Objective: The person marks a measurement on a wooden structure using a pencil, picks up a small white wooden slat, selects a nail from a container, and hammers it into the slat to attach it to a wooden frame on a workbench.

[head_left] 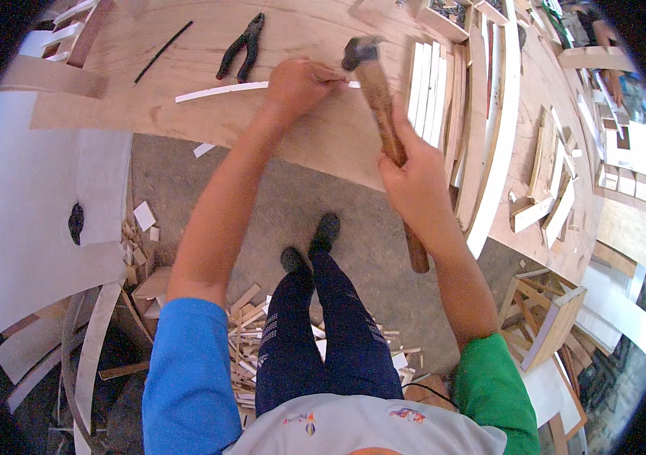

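Note:
My right hand [417,163] is wrapped round the wooden handle of a hammer [388,121]. The hammer's dark head, blurred, is raised close to the fingertips of my left hand [300,87]. That hand rests over a thin white wood strip [220,92] lying along the near part of the workbench [111,114]. Its thumb and fingers are pinched together at the strip; whatever is between them is too small to make out. Beyond the strip lie pliers [241,49] with dark handles and a thin black rod [164,51].
Stacked white-edged strips [425,91] and a long white board [497,144] lie right of the hammer. Farther right are loose wood pieces [546,182]. A wooden frame [542,311] stands below the bench's right side. Wood offcuts [243,318] are heaped around my legs.

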Demonstrator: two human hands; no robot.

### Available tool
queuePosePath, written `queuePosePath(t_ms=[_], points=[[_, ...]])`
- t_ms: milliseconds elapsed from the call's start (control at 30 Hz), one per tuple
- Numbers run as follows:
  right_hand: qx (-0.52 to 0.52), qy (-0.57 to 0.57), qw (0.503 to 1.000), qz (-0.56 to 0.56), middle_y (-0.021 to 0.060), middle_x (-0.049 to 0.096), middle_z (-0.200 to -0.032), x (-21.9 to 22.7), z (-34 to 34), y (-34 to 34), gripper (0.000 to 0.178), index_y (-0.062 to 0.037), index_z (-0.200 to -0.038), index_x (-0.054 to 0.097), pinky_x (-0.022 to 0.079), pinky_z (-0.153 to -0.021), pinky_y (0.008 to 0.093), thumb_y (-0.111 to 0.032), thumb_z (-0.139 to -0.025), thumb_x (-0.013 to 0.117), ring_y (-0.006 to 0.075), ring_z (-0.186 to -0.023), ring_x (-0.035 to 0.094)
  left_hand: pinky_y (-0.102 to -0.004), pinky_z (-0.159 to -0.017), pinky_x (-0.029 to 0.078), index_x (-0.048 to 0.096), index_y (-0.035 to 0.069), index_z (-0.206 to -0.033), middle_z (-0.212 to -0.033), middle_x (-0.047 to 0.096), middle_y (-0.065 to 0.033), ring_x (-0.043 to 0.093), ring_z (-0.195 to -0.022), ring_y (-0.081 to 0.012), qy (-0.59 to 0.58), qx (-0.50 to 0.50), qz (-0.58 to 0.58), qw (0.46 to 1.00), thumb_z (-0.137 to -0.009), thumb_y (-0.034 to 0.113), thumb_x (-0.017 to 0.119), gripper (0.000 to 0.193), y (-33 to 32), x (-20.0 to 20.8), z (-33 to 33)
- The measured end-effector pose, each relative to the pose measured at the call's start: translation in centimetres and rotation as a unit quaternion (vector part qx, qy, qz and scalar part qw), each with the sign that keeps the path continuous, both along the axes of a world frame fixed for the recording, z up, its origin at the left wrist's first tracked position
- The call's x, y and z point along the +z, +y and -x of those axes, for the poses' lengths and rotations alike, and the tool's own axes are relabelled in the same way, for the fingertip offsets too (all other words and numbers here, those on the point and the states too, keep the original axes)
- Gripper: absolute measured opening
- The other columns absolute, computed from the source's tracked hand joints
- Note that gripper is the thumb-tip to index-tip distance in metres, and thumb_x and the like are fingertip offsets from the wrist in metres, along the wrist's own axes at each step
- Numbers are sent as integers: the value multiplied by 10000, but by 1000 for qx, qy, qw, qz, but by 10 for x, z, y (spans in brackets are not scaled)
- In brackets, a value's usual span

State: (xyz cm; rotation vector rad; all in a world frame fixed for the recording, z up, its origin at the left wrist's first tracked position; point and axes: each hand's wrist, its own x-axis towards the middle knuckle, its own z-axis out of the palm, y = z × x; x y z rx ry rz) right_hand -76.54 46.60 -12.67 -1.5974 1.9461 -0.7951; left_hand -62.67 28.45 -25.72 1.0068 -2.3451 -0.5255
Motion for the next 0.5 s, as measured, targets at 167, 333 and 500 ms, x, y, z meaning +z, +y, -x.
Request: queuePosePath(t_ms=[167, 333, 500], points=[[0, 18, 1000, 15, 306, 604, -881, -7, -1, 1, 712, -37, -1432, 355, 492, -752, 492, 10, -742, 522, 451, -833, 616, -373, -709, 537, 767, 264, -906, -886, 721, 6, 671, -787, -251, -33, 18, 26, 999, -793, 360, 675, 174, 2, -3, 1], [-13, 7, 999, 40, 288, 619, -842, -8, -3, 2, 701, -25, -1426, 362, 498, -713, 489, 8, -748, 537, 454, -774, 626, -377, -753, 533, 764, 245, -927, -916, 720, -7, 674, -812, -258, -35, 10, 46, 998, -807, 363, 658, 199, 0, 1, 1], [2, 19, 1000, -18, 294, 618, -942, -11, -4, -2, 706, -5, -1433, 331, 497, -755, 473, 16, -758, 539, 439, -841, 629, -405, -859, 517, 753, 225, -995, -998, 714, -32, 675, -870, -289, -66, 5, -67, 996, -832, 381, 619, 262, 8, 13, -2]])
